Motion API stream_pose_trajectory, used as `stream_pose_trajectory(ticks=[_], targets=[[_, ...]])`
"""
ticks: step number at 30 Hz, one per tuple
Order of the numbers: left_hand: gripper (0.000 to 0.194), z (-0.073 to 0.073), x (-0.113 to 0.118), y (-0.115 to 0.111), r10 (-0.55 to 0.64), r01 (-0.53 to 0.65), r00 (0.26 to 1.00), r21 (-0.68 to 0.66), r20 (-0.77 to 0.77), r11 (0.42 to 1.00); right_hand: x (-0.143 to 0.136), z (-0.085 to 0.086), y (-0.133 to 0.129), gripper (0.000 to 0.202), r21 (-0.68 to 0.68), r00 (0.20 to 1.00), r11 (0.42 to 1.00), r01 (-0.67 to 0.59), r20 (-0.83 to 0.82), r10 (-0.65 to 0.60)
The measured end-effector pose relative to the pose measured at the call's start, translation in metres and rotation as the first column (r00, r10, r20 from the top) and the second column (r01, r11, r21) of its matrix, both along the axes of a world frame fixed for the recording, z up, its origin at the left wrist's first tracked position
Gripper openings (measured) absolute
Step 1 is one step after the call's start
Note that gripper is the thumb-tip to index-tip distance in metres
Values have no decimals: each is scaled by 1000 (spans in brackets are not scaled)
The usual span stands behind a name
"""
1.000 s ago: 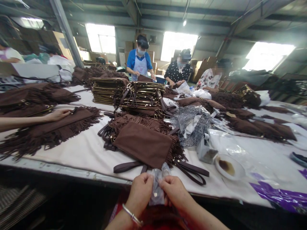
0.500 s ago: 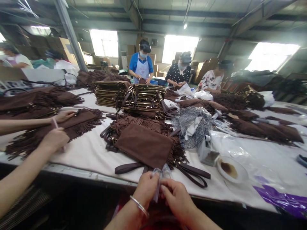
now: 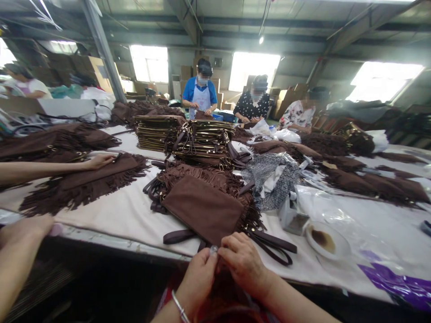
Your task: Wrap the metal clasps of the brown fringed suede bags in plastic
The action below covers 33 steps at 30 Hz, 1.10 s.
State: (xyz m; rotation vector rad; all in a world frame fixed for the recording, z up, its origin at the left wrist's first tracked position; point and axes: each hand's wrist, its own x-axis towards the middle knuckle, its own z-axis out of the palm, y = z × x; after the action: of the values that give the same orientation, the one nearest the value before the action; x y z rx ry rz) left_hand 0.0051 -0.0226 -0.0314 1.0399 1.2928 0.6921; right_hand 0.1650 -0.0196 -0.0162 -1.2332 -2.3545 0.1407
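Note:
Just past the table's front edge, my left hand (image 3: 199, 274), a silver bangle on its wrist, pinches a small piece of clear plastic (image 3: 213, 249). Against it, my right hand (image 3: 245, 264) is closed with curled fingers, also at the plastic; most of the piece is hidden between the hands. Directly beyond them lies a dark brown pouch (image 3: 204, 208) on top of fringed brown pieces (image 3: 198, 170). Wrist straps (image 3: 272, 244) with brass-coloured fittings hang out to its right, and another strap (image 3: 178, 236) sticks out to the left.
Stacked brown pouches with gold zips (image 3: 202, 134) stand behind. To the right are a grey tape dispenser (image 3: 292, 217), a white dish with brown liquid (image 3: 325, 242) and purple plastic (image 3: 399, 282). A co-worker's hand (image 3: 101, 160) rests on a fringed bag (image 3: 84, 184) at left; others work opposite.
My hands have come closer together, with less of the clear plastic showing between them. The co-worker's nearer hand at left has drawn back from the fringed bag to the table edge.

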Motion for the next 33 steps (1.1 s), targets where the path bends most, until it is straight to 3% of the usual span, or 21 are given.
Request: stream_pose_trajectory(ticks=[3, 6, 8, 11, 14, 18, 20, 23, 25, 28, 31, 33], targets=[[30, -1, -9, -10, -38, 99, 980, 312, -194, 945, -6, 3, 2, 14, -34, 998, 998, -54, 28, 55], [29, -2, -15, -18, -56, 221, 937, 460, -346, 860, -11, 8, 5, 12, -56, 992, 995, -79, 99, 84], [33, -4, -17, -19, -68, 279, 911, 484, -407, 829, -13, 12, 8, 12, -60, 981, 993, -97, 164, 106], [35, -6, -19, -19, -80, 309, 891, 469, -446, 828, -15, 20, 12, 3, -86, 966, 989, -123, 216, 139], [33, -7, -20, -19, -64, 276, 907, 472, -417, 837, -16, 27, 17, 15, -103, 958, 981, -165, 219, 184], [32, -7, -19, -20, -52, 247, 917, 461, -395, 852, -17, 29, 24, 1, -84, 924, 960, -266, 262, 279], [33, -8, -19, -19, -44, 218, 929, 448, -367, 867, -17, 27, 25, 5, -55, 915, 958, -283, 283, 287], [33, -10, -20, -15, -65, 119, 983, 325, -174, 938, -16, 20, 23, 10, -1, 922, 962, -273, 284, 262], [36, -8, -22, -11, -95, 90, 993, 70, 73, 993, -14, 13, 20, 13, 26, 937, 969, -246, 262, 231], [40, 1, -26, -6, -33, 171, 906, -292, 422, 941, -10, 5, 16, 16, 35, 953, 975, -218, 224, 205], [42, 9, -26, -5, 70, 207, 824, -415, 562, 886, -7, 3, 14, 16, 16, 956, 974, -228, 192, 221], [42, 10, -23, -6, 118, 181, 823, -452, 556, 873, -5, 7, 11, 16, -9, 956, 970, -242, 168, 240]])
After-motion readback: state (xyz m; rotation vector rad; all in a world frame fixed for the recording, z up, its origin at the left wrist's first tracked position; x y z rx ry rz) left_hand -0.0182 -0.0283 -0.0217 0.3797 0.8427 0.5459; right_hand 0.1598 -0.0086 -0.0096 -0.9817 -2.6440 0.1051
